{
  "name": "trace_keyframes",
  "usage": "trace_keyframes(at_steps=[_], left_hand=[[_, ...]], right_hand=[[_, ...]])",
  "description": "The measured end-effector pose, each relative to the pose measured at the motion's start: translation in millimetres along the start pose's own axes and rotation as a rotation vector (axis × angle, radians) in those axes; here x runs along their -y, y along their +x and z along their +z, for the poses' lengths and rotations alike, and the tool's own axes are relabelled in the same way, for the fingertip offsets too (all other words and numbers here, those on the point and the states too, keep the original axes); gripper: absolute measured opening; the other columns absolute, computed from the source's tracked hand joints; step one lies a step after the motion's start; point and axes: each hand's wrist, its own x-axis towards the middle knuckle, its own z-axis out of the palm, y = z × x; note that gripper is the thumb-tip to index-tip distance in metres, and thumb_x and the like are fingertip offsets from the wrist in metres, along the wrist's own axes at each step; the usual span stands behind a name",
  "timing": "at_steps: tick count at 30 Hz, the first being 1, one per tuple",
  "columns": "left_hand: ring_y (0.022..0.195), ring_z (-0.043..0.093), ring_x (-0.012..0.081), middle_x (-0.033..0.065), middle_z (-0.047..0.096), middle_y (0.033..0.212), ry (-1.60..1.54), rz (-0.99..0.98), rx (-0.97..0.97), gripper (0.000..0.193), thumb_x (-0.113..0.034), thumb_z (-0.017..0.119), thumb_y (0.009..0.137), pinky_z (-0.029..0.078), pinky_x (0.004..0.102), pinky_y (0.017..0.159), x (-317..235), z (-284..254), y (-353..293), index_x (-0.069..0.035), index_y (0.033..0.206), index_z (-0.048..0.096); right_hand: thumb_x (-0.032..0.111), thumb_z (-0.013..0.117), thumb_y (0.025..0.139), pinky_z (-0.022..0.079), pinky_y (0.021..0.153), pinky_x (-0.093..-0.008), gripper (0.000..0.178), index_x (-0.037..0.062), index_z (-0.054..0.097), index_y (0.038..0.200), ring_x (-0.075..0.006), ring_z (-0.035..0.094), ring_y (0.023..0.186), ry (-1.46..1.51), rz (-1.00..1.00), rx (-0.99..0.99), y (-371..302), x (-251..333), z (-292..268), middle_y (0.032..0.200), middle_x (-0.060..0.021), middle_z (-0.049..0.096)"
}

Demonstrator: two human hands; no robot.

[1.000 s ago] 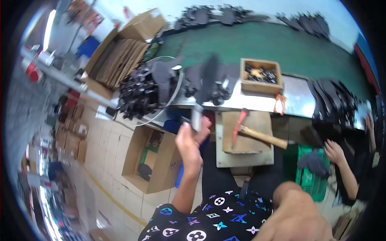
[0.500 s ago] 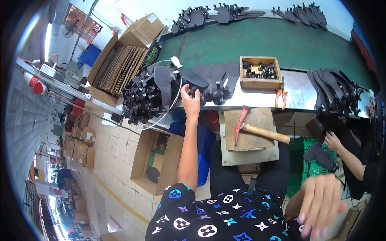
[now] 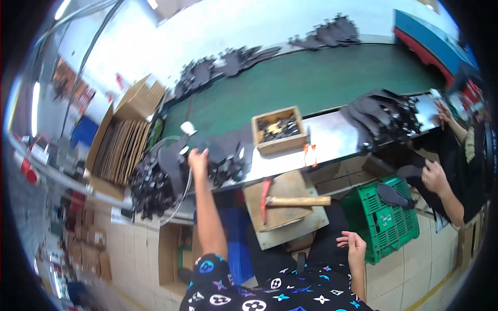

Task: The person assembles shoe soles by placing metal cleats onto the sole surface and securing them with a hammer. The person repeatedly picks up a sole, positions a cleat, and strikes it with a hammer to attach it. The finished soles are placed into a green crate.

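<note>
My left hand (image 3: 198, 161) reaches forward to a row of dark shoe soles with black heels (image 3: 225, 165) at the metal table edge. Its thumb and a finger look apart, and I see nothing between them; blur and the soles hide the other fingers. Left of it, a heap of heeled soles (image 3: 150, 189) rests by a white wire rim. My right hand (image 3: 355, 246) hovers beside my right thigh, fingers loosely bent and apart, with nothing in it. Between the hands, a hammer (image 3: 298, 201) with red head and wooden handle lies on a worn brown pad (image 3: 282, 217).
A wooden box (image 3: 280, 147) of small black parts stands beside orange-handled pliers (image 3: 310, 154). More soles (image 3: 381, 116) are piled at right, near a co-worker's hands (image 3: 434, 176). A green crate (image 3: 389, 223) stands right of my legs; a carton of cardboard sheets (image 3: 124, 150) is at left.
The view has swung to the right. My right hand has dropped back from near the camera to beside my thigh. My left hand is still at the soles, now closer to the heap.
</note>
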Motion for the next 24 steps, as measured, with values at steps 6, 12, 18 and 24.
trace_keyframes(at_steps=[6,12,18,24], left_hand=[[0.077,0.064,0.0205,0.0158,0.071,0.088,-0.194,0.231,-0.171,0.022,-0.012,0.073,0.085,0.051,0.0373,0.071,-22,-21,3,0.004,0.083,0.057],[0.075,0.065,0.0189,0.0151,0.069,0.079,0.099,0.626,0.346,0.015,0.009,0.051,0.086,0.050,0.0313,0.070,16,-31,37,0.005,0.093,0.063],[0.087,0.069,0.0363,0.0218,0.068,0.082,0.523,0.822,0.439,0.030,0.002,0.051,0.085,0.052,0.0419,0.079,10,-36,42,-0.001,0.109,0.068],[0.104,0.066,0.0386,0.0239,0.070,0.105,0.622,0.520,0.563,0.029,-0.014,0.055,0.087,0.051,0.0437,0.093,-8,-46,19,-0.002,0.108,0.071]], right_hand=[[0.021,0.049,0.104,0.054,0.065,-0.0263,0.032,-0.0055,0.067,0.106,-0.0142,0.068,0.067,-0.031,-0.103,-0.064,40,7,-13,0.084,-0.0124,0.073],[0.015,0.055,0.099,0.054,0.066,-0.0307,0.023,-0.0040,0.066,0.107,-0.0195,0.069,0.071,-0.301,-0.432,-0.118,114,55,-29,0.082,-0.0127,0.072],[0.016,0.058,0.094,0.050,0.091,-0.0432,0.026,-0.0006,0.061,0.114,-0.0365,0.063,0.104,-0.624,-0.917,-0.633,238,164,-67,0.111,-0.0185,0.066],[0.043,0.066,0.087,0.047,0.095,-0.0491,0.048,0.0070,0.063,0.118,-0.0369,0.058,0.110,-0.992,-0.753,-0.298,329,222,-106,0.118,-0.0178,0.062]])
